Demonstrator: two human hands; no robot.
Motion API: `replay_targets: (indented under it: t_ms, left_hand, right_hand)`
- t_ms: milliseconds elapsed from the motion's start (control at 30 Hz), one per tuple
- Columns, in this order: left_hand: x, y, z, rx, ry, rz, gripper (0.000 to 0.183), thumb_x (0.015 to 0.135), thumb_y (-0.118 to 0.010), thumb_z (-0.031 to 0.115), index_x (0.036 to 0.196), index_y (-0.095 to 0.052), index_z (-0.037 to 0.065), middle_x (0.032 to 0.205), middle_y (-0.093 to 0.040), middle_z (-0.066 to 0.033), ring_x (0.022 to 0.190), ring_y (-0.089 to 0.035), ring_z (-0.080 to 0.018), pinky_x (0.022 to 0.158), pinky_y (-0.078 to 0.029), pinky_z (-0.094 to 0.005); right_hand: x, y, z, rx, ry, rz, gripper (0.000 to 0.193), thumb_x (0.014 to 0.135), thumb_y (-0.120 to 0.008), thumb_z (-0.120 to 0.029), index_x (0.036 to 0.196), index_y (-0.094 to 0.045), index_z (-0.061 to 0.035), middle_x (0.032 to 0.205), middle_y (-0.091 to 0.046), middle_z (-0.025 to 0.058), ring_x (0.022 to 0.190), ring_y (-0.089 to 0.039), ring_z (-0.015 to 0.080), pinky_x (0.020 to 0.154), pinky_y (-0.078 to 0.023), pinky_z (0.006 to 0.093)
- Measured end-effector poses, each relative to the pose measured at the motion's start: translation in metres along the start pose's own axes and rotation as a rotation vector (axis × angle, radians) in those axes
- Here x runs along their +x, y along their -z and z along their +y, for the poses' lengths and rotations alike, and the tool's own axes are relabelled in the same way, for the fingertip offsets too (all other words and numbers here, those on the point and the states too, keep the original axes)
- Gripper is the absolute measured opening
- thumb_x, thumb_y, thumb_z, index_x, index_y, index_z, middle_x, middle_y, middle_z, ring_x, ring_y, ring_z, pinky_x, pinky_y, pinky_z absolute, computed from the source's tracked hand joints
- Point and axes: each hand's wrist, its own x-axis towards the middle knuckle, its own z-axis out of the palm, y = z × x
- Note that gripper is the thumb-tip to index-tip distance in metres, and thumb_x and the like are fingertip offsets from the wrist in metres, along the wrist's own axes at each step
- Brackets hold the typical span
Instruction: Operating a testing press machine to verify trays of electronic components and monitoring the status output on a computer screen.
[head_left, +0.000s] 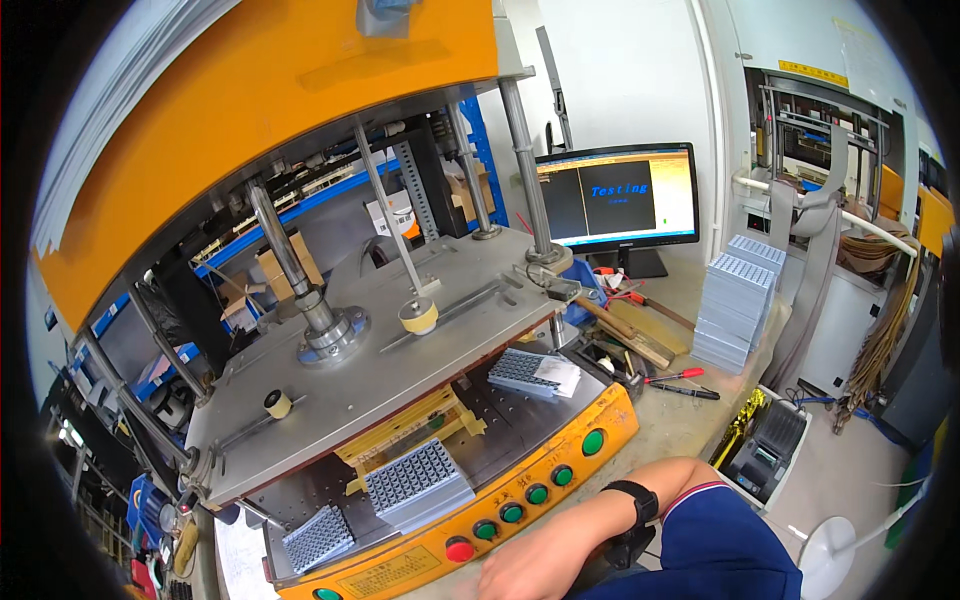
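My right hand (535, 568) is low in the view, beside the orange front panel (390, 570) of a press and close to its red button (459, 549). A black watch (637, 500) is on the wrist, below a dark blue sleeve (725, 545). The fingers run past the lower edge, so what they hold, if anything, is hidden. My left hand is out of view. On the press bed stand a middle stack of grey panels with rows of small cells (415, 480), a smaller stack (318, 540) at left and another stack (522, 368) at right, with white paper (560, 374) on it.
Above the bed, a thick metal plate (370, 340) hangs on steel columns (525, 165). A taller panel stack (733, 310) stands right of the monitor (620, 195). Pens (685, 391) and a wooden-handled tool (630, 335) lie nearby. A crate (765, 450) sits lower right.
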Motion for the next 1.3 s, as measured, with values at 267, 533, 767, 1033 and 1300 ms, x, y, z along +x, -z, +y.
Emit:
replay_targets:
  t_ms: [267,533,767,1033,1300]
  left_hand:
    - [-0.002,-0.005,0.0,-0.251,0.0,-0.11,0.021,0.103,-0.057,0.016,0.114,-0.061,0.0,0.099,-0.062,-0.0154,0.083,-0.062,-0.0255,0.073,-0.052,-0.0334]
    - [0.055,0.055,0.052,-0.352,-0.142,-0.591,0.018,0.096,-0.067,0.019,0.102,-0.069,0.002,0.095,-0.068,-0.0174,0.083,-0.064,-0.0359,0.077,-0.051,-0.0412]
    - [0.193,0.002,0.112,-0.425,-0.488,-0.579,0.009,0.086,-0.071,0.015,0.09,-0.072,0.008,0.092,-0.072,-0.0119,0.086,-0.068,-0.0332,0.077,-0.052,-0.0406]
    - [0.309,-0.14,0.119,0.006,-0.412,-0.471,0.044,0.093,-0.068,0.039,0.12,-0.064,0.005,0.107,-0.069,-0.0119,0.105,-0.062,-0.0306,0.099,-0.04,-0.0397]
    - [0.328,-0.124,0.089,-0.419,-0.309,-0.6,0.05,0.089,-0.075,0.038,0.127,-0.063,0.008,0.103,-0.069,-0.0117,0.103,-0.063,-0.0288,0.093,-0.042,-0.0391]
  right_hand:
    - [-0.001,-0.01,0.007,0.03,0.074,0.061,0.044,0.096,-0.063,-0.041,0.123,-0.063,-0.0058,0.112,-0.069,0.0161,0.103,-0.064,0.0357,0.083,-0.051,0.0451]
    - [0.001,0.0,0.003,0.009,-0.02,-0.024,0.046,0.097,-0.062,-0.042,0.125,-0.062,-0.0052,0.113,-0.069,0.0167,0.106,-0.063,0.0362,0.087,-0.051,0.0452]
    - [-0.004,0.008,-0.004,0.062,-0.064,-0.051,0.051,0.093,-0.065,-0.043,0.126,-0.061,-0.0038,0.111,-0.068,0.0181,0.105,-0.063,0.0365,0.085,-0.051,0.0447]
    - [-0.005,0.016,-0.013,-0.019,-0.118,-0.082,0.048,0.096,-0.063,-0.04,0.123,-0.061,-0.0008,0.11,-0.068,0.0194,0.102,-0.064,0.0365,0.084,-0.051,0.0435]
    - [-0.012,0.013,0.002,0.016,-0.148,-0.1,0.051,0.103,-0.052,-0.04,0.14,-0.051,-0.005,0.129,-0.061,0.0142,0.121,-0.057,0.0324,0.103,-0.042,0.0433]
